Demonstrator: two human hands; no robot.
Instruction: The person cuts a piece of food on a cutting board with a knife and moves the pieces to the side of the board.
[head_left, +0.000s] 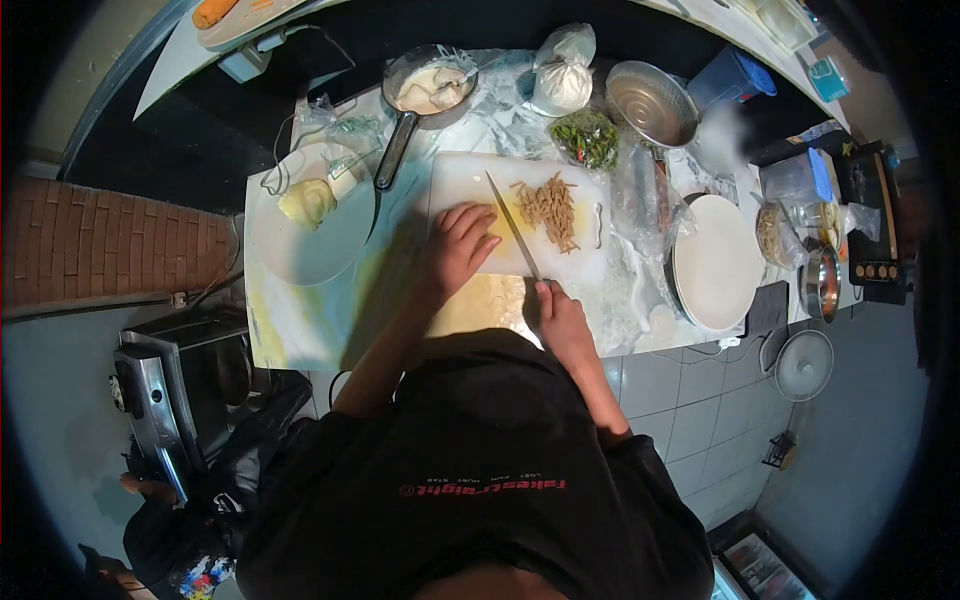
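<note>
My right hand grips the handle of a kitchen knife, its blade pointing away from me across a white cutting board. A pile of thin brown strips lies on the board, just right of the blade. My left hand rests at the board's left side with fingers stretched out and nothing visible in them; what is under the palm is hidden. Near the board's right edge is a small whitish strip.
Left are a large plate holding a pale yellow piece and a frying pan. Behind the board stand a bag of white powder, green chillies and a metal bowl. Right is a white plate. Another person is at lower left.
</note>
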